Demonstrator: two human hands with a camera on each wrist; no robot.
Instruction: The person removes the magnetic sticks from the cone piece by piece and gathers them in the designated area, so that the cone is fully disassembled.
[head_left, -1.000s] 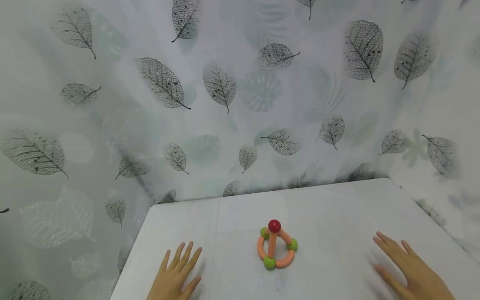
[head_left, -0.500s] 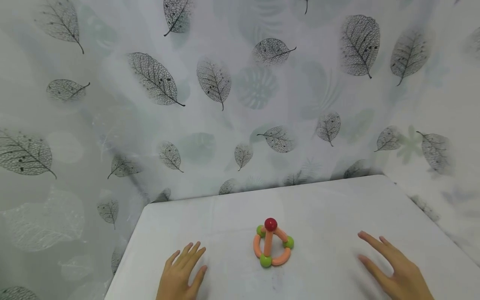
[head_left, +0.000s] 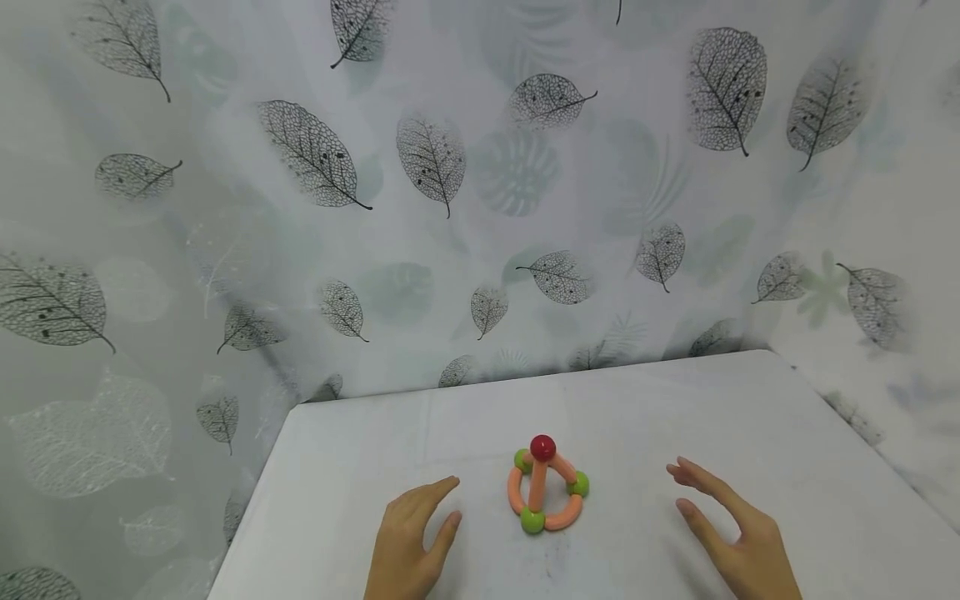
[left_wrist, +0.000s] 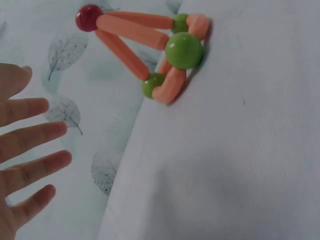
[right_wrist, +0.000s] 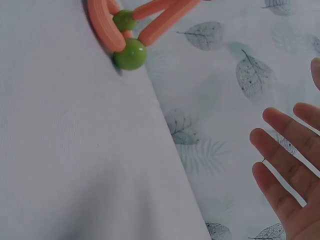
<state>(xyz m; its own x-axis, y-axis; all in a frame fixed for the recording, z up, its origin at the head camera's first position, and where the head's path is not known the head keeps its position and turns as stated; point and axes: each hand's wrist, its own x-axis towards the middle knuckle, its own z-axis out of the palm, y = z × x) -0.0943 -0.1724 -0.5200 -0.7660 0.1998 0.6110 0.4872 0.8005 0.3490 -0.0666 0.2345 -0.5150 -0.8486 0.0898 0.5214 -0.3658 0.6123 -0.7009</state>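
A toy structure of orange rods and green balls [head_left: 532, 522], topped by a red ball [head_left: 543, 447], stands on the white table. Its curved rods form a ring at the base, and straight rods lean up to the red ball. To its left is my left hand [head_left: 408, 537], apart from it, fingers extended and thumb spread away. On the other side my right hand [head_left: 738, 533] hovers with its thumb apart from the fingers, farther from the toy than the left. Both wrist views show spread fingers holding nothing.
The white table [head_left: 645, 417] reaches back to a curtain [head_left: 480, 250] printed with dark leaves, which also hangs along the left and right sides. Soft shadows of the hands fall on the tabletop.
Both hands have moved inward toward the toy, the left going right and the right going left. Their palms have turned to face each other. The toy stays in place; the view shifted slightly.
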